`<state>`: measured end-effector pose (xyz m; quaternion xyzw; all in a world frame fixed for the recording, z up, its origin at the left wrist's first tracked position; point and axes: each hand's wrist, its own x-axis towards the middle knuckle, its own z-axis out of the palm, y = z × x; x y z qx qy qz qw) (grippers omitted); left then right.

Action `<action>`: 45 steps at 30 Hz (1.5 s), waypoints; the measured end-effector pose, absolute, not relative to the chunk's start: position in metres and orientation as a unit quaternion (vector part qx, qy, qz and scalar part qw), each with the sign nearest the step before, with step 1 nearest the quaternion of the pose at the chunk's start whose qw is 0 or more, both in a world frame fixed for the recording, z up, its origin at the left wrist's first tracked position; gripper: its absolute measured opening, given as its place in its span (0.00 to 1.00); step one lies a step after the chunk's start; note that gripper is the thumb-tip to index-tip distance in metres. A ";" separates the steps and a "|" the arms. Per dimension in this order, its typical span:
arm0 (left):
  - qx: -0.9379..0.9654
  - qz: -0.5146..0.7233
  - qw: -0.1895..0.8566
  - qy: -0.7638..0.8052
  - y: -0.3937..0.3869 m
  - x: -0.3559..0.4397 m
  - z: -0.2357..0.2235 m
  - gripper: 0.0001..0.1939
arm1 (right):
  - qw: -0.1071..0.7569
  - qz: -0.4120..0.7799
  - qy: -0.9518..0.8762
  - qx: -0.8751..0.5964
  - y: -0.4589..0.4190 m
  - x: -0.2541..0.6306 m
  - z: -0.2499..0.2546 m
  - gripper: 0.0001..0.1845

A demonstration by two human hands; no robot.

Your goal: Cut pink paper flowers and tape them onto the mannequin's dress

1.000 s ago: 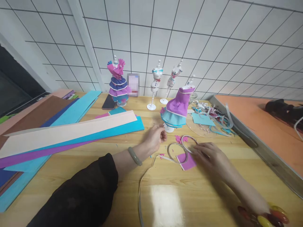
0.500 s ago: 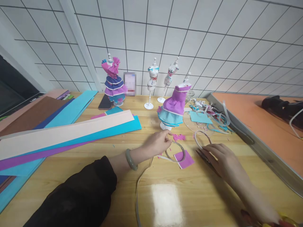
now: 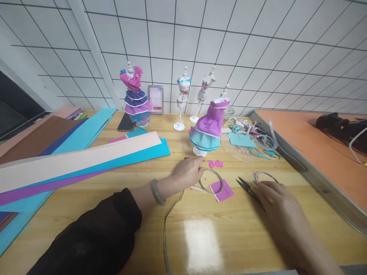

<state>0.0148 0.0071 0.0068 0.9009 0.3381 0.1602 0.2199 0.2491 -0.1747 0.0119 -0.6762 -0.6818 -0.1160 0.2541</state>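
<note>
My left hand [image 3: 187,172], with a green bangle [image 3: 158,192] at the wrist, rests low over the table, fingers curled and pressed together. Beside its fingertips lies a thin ring-shaped roll [image 3: 221,183], overlapping a purple paper square [image 3: 225,191]. Pink paper cutouts [image 3: 215,164] are just past the fingers. A pale narrow strip [image 3: 165,233] runs from under this hand toward me. My right hand [image 3: 276,202] is closed over dark scissors [image 3: 245,186], whose blades point left, slightly apart. Another white ring-shaped roll [image 3: 266,174] sits behind its fingers, partly covered.
A small dress form in a purple and light blue dress [image 3: 210,120] leans ahead. Behind stand two undressed forms [image 3: 184,91] and a ruffled dress [image 3: 136,101] near a phone [image 3: 126,123]. Folded coloured paper [image 3: 86,162] covers the left. Scraps [image 3: 258,137] pile up right.
The white roll by my right hand has moved right, away from the scissors' tips. The scissor blades now show apart. My left hand stays almost in place.
</note>
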 end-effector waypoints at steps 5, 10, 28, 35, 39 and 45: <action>0.895 0.181 0.229 0.336 0.009 0.014 0.006 0.17 | 0.210 -0.027 -0.770 -0.602 -0.151 0.196 0.015 0.13; 0.883 0.190 0.266 0.336 0.009 0.015 0.008 0.17 | 0.177 -0.024 -0.797 -0.578 -0.127 0.160 0.018 0.09; 0.638 0.188 0.680 0.307 0.001 0.024 0.018 0.14 | 0.307 -0.118 -0.734 -0.594 -0.126 0.184 0.013 0.06; 0.529 0.098 0.794 0.283 0.000 0.020 0.039 0.21 | 0.323 -0.165 -0.707 -0.607 -0.128 0.195 0.008 0.07; 0.537 0.082 0.802 0.247 0.000 0.018 0.043 0.22 | 0.326 -0.168 -0.686 -0.629 -0.129 0.201 0.007 0.04; 0.556 0.083 0.802 0.203 -0.001 0.017 0.038 0.18 | 0.344 -0.184 -0.666 -0.636 -0.129 0.204 0.008 0.04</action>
